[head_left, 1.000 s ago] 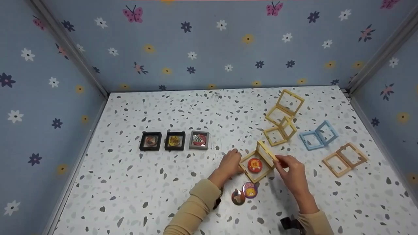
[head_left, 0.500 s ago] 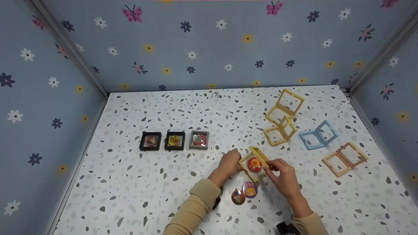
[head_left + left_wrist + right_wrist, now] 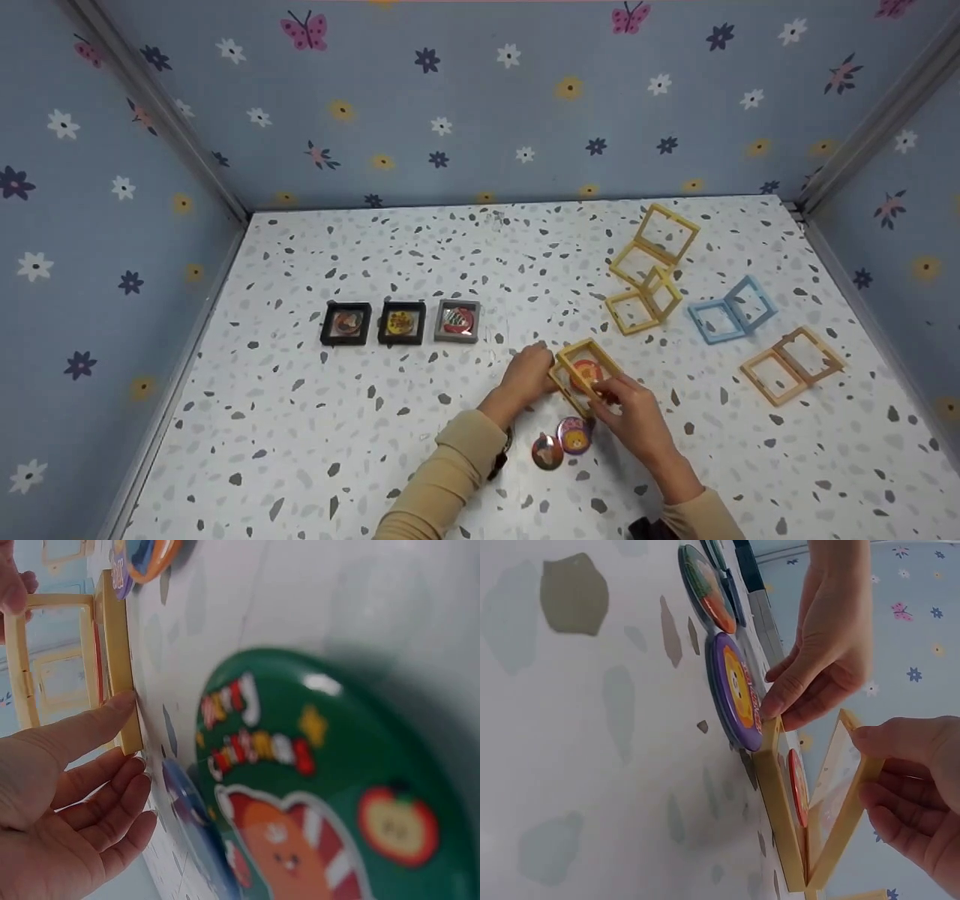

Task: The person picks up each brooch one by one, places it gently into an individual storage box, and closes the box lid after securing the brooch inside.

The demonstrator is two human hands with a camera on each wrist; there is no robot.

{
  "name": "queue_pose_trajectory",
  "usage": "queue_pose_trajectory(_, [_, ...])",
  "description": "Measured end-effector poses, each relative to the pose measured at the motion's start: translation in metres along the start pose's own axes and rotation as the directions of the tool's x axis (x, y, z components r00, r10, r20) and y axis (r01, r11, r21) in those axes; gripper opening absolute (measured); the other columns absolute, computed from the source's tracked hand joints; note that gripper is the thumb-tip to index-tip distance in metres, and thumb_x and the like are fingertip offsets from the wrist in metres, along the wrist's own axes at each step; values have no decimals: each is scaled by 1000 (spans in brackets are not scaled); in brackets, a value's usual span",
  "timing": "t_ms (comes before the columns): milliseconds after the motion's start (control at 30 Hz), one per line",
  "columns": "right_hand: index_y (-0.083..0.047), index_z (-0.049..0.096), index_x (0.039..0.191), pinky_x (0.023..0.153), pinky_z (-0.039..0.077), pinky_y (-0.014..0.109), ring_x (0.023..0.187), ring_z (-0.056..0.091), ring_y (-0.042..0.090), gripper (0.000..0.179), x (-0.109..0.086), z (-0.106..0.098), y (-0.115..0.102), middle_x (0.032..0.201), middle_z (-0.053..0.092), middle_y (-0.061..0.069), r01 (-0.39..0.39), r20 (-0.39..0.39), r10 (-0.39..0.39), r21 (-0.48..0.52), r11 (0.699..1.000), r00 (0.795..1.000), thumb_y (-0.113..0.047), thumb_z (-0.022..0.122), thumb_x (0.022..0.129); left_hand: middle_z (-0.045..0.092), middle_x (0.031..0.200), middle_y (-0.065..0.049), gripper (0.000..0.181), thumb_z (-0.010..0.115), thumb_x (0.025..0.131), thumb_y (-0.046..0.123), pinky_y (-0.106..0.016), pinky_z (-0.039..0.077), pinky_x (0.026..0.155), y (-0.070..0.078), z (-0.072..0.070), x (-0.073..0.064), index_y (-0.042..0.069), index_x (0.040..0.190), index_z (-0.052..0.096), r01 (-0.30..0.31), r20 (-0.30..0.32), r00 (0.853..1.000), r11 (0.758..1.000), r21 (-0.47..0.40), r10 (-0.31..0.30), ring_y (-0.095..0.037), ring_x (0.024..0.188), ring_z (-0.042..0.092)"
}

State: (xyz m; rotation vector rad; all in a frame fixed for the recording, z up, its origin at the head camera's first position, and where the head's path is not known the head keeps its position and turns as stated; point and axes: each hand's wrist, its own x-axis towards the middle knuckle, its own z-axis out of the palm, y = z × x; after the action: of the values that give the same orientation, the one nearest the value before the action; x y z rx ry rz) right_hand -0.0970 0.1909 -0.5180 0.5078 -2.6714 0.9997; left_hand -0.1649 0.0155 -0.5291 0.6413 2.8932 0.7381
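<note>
A yellow hinged display frame [image 3: 780,817] stands partly open on the table, with a red round badge [image 3: 798,787] lying inside its base. My left hand [image 3: 529,375] pinches the left edge of the base between thumb and fingers. My right hand [image 3: 637,416] holds the free edge of the lid [image 3: 840,821], which leans over the badge at a narrow angle. Just in front of the frame lie a purple bear badge [image 3: 575,436] and a brownish badge [image 3: 547,453]. A green badge [image 3: 322,765] shows large in the left wrist view, beside a blue-edged one [image 3: 191,825].
Two black frames [image 3: 346,324] and a grey frame [image 3: 457,322], each with a badge, stand in a row at left. Opened frames lie at right: two yellow [image 3: 634,313], one light blue [image 3: 716,322], one tan [image 3: 772,379]. Patterned walls [image 3: 480,97] border the table.
My right hand has swung the lid from upright down to the left over the red badge, moving left with it. The left hand has stayed at the base's edge.
</note>
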Motion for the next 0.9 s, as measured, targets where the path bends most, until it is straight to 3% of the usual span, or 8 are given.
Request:
queue_pose_trajectory(367, [-9,63,86,63,47,28,70,55,11,18,-1,11,-7,81,56,0,-69,191,101,-167,984,976,-6,72,70,54,75,-5,19,71,70,20,-30,45,66,0,2,1,5,75,61,11,12,1000,1000,-5,-11,-20,71,52])
queue_pose_trajectory(533, [-8,64,82,62,47,30,69,56,13,14,0,14,-7,79,57,2,-47,201,87,-196,980,976,-5,72,70,51,70,-3,14,71,65,13,-29,44,62,0,1,0,5,71,62,6,-2,1000,1000,-12,-6,-19,67,51])
queue_pose_trajectory(900, [-7,66,85,67,48,28,74,59,15,14,1,16,-9,82,60,2,-20,222,81,-265,964,972,-8,71,72,51,72,-3,16,72,66,15,-30,44,65,-1,1,1,5,75,62,36,22,999,999,-37,-35,-19,68,51])
